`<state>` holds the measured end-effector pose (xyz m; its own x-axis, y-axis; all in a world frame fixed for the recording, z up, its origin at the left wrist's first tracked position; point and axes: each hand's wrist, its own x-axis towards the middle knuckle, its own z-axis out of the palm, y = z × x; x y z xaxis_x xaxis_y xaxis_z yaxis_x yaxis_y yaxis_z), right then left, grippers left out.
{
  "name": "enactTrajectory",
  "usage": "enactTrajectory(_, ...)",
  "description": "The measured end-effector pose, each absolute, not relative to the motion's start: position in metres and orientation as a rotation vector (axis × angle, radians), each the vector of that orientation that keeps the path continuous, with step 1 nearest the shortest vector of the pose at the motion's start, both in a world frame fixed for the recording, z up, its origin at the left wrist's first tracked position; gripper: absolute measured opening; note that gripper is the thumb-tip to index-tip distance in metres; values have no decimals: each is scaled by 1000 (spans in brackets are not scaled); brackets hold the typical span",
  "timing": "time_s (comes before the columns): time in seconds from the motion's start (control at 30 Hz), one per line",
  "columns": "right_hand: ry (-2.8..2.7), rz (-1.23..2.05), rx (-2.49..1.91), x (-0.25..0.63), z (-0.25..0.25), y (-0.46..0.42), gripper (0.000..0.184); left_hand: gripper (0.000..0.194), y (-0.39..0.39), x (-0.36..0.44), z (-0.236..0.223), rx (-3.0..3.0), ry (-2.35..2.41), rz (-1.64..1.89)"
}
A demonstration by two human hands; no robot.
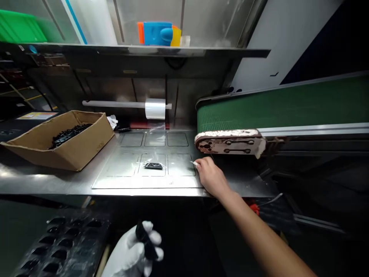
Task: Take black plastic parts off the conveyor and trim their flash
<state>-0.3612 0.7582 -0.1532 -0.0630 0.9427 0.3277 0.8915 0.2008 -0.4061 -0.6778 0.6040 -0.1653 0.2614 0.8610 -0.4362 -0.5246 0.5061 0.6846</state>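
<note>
My left hand [129, 250], in a white glove, is closed around a small black curved plastic part [146, 242] below the bench edge. My bare right hand [211, 175] is over the right side of a metal plate marked with rectangles. Its fingertips pinch a small white piece [196, 163], perhaps the edge of thin clear film. Another black part [153, 166] lies on the plate [115, 181] in the middle front rectangle, with shiny clear film around it. Behind the plate a roll of clear film [155, 109] hangs on a white rod, its loose end reaching down to the plate.
A cardboard box [95, 142] holding many small black pieces stands on the bench at left. A tray [66, 242] of black parts is at lower left. The green conveyor belt [282, 104] ends right of the plate. A shelf [144, 50] spans above.
</note>
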Motion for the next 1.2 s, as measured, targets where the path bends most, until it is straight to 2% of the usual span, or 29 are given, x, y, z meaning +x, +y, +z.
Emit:
enactTrajectory(0.1,-2001,339,-1587,-372,-142,721,40,43,609,-655,-171,511,758,1037)
enactTrajectory(0.23,-2145,825,-1190,-379,-134,662,32,46,604,-639,-180,501,623,1009)
enactTrajectory(0.33,-2143,1012,-1034,-387,-139,633,36,49,599,-636,-184,486,610,932)
enactTrajectory(0.47,-2177,1263,-1070,-402,-140,625,18,57,596,-635,-177,497,607,843)
enactTrajectory(0.5,-2195,1340,-1070,-406,-137,626,18,60,596,-635,-174,491,606,824)
enactTrajectory(0.6,-2235,1509,-1090,-415,-130,633,46,71,597,-635,-166,458,615,767)
enactTrajectory(0.7,-2275,1549,-1118,-421,-129,636,54,77,598,-638,-163,432,620,746)
enactTrajectory(0.97,-2407,1643,-1331,-435,-123,640,56,75,597,-649,-178,392,505,770)
enactTrajectory(1.2,-2532,1388,-1362,-440,-126,634,51,64,600,-653,-177,406,474,743)
